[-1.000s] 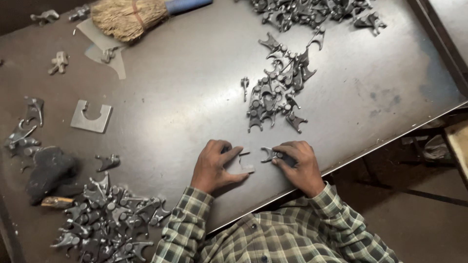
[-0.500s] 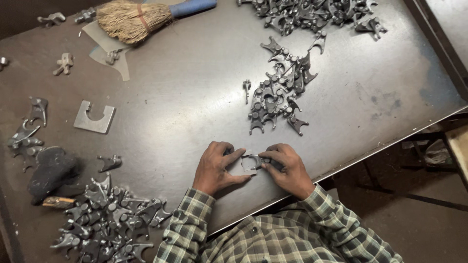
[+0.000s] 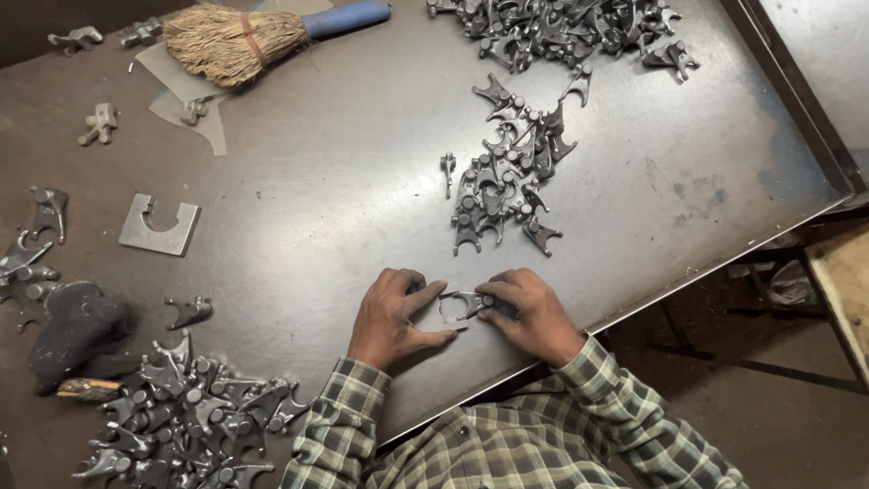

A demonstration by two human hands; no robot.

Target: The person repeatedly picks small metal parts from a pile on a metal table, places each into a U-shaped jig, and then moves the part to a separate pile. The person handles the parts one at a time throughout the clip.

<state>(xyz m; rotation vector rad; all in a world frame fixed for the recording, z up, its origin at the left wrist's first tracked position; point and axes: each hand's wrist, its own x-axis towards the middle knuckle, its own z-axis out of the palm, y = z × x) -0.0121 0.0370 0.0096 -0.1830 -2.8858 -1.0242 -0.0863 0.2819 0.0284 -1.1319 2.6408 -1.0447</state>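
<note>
— What have the hands got between them?

— A small forked metal part (image 3: pixel 469 303), lying flat on the counter (image 3: pixel 326 208) near its front edge. The right hand (image 3: pixel 532 312) pinches its right end between thumb and fingers; the left hand (image 3: pixel 391 317) is spread, fingers half curled, thumb tip pressing a thin flat piece just under the part.

— How would it handle?

— I'd judge it a rigid casting, dense for its size, with no give at all. The dull grey surface looks rough, not slick, so it shouldn't slide out of the fingers. The fork tips may be sharp.

— Where to take hold?

— By the thick hub end, where the right hand has it; the prongs are thin and awkward to pinch.

— Anything close by?

— A cluster of like parts (image 3: pixel 507 172) farther back on the counter, another heap (image 3: pixel 181 417) by the left elbow, a notched square plate (image 3: pixel 161 225) to the left, and a straw brush (image 3: pixel 244 36) at the far edge.
</note>
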